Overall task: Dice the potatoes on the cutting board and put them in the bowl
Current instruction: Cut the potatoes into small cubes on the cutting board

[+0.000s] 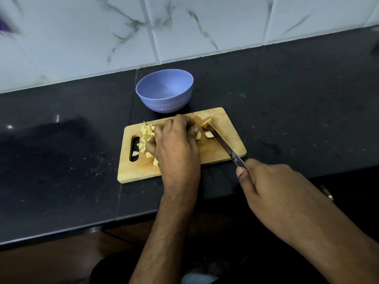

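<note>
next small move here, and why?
Probably cut the larger potato chunk at the knife tip. It looks bigger than the diced pieces piled by the left hand, and the right hand already has the blade resting against it. The bowl looks empty, so transfer likely comes after the cutting board holds only dice.

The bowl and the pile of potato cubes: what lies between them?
In the head view, only the far edge of the wooden cutting board and a thin strip of dark counter separate the empty bowl from the potato cubes.
</note>
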`<state>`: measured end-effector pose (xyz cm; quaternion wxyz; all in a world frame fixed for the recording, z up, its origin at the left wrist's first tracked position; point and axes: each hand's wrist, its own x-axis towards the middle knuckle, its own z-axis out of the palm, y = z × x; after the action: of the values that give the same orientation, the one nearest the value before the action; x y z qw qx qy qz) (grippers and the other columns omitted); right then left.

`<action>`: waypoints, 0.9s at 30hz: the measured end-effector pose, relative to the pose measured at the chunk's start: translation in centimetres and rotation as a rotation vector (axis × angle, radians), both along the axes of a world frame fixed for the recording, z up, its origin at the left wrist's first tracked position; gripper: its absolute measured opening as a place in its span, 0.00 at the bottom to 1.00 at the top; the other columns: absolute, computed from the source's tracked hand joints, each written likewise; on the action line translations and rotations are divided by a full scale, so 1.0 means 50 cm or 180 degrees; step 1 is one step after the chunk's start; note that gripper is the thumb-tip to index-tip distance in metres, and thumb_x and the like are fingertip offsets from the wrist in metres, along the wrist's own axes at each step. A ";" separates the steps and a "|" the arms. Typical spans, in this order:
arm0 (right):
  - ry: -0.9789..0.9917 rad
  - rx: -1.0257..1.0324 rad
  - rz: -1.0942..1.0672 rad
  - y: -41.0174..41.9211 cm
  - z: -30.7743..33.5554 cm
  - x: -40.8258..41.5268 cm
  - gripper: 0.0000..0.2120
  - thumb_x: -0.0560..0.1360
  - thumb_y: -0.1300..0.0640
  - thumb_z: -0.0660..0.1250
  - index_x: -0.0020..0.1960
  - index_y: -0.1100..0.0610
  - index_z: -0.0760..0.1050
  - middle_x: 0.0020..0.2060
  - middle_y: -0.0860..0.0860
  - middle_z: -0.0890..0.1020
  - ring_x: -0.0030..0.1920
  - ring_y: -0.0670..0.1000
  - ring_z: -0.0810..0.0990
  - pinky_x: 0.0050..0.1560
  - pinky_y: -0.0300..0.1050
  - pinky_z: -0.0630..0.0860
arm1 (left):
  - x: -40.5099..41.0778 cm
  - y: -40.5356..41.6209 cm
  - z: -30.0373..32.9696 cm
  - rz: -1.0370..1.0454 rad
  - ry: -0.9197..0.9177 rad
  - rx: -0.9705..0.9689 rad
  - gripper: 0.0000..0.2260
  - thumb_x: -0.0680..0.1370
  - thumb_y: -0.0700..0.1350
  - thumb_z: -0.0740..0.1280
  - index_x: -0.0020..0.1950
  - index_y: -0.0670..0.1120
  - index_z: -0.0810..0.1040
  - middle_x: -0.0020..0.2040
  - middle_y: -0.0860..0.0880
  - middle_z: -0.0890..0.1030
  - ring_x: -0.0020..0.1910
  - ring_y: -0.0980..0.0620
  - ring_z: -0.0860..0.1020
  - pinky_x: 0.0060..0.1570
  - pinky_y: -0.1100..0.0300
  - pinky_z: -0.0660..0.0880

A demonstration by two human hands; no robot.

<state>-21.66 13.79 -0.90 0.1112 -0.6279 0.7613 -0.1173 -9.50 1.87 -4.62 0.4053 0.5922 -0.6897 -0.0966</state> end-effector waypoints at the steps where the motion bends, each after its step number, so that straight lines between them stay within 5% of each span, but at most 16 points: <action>1: 0.0000 -0.0003 0.0012 0.000 0.000 0.000 0.13 0.83 0.44 0.46 0.47 0.46 0.64 0.32 0.46 0.72 0.28 0.43 0.71 0.26 0.36 0.62 | 0.000 -0.002 0.001 -0.0001 -0.0007 0.0014 0.02 0.82 0.48 0.66 0.53 0.54 0.78 0.52 0.58 0.79 0.59 0.54 0.71 0.60 0.54 0.54; 7: 0.0032 -0.0004 -0.0005 0.008 0.006 0.011 0.14 0.83 0.43 0.46 0.44 0.46 0.64 0.31 0.46 0.73 0.28 0.43 0.72 0.26 0.37 0.61 | 0.008 -0.002 0.001 0.0086 0.0363 -0.0115 0.02 0.82 0.46 0.66 0.52 0.53 0.77 0.44 0.60 0.76 0.52 0.55 0.74 0.58 0.55 0.56; 14: 0.0009 0.0076 0.0069 0.013 0.007 0.022 0.14 0.83 0.43 0.46 0.42 0.45 0.61 0.32 0.45 0.73 0.28 0.43 0.72 0.26 0.36 0.62 | 0.015 0.026 -0.001 0.0137 0.1024 -0.0590 0.03 0.81 0.43 0.67 0.53 0.49 0.73 0.49 0.59 0.78 0.51 0.56 0.76 0.65 0.47 0.61; 23: 0.0043 -0.0068 0.0012 0.013 0.003 0.022 0.13 0.83 0.43 0.46 0.44 0.45 0.63 0.32 0.46 0.74 0.28 0.43 0.73 0.27 0.36 0.62 | 0.003 -0.002 0.002 0.0098 0.0810 -0.0058 0.10 0.80 0.44 0.69 0.57 0.52 0.70 0.45 0.56 0.81 0.52 0.55 0.78 0.52 0.65 0.50; 27: 0.0005 0.0098 0.0121 0.019 -0.007 0.028 0.14 0.83 0.43 0.47 0.42 0.46 0.63 0.31 0.47 0.74 0.28 0.44 0.73 0.28 0.36 0.65 | 0.004 -0.002 0.003 0.0142 0.0925 -0.0177 0.11 0.80 0.44 0.69 0.55 0.52 0.68 0.43 0.58 0.80 0.46 0.58 0.77 0.62 0.53 0.61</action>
<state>-20.24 14.76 -1.23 0.1225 -0.6405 0.7511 -0.1028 -9.32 1.76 -4.48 0.5191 0.5757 -0.6129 -0.1531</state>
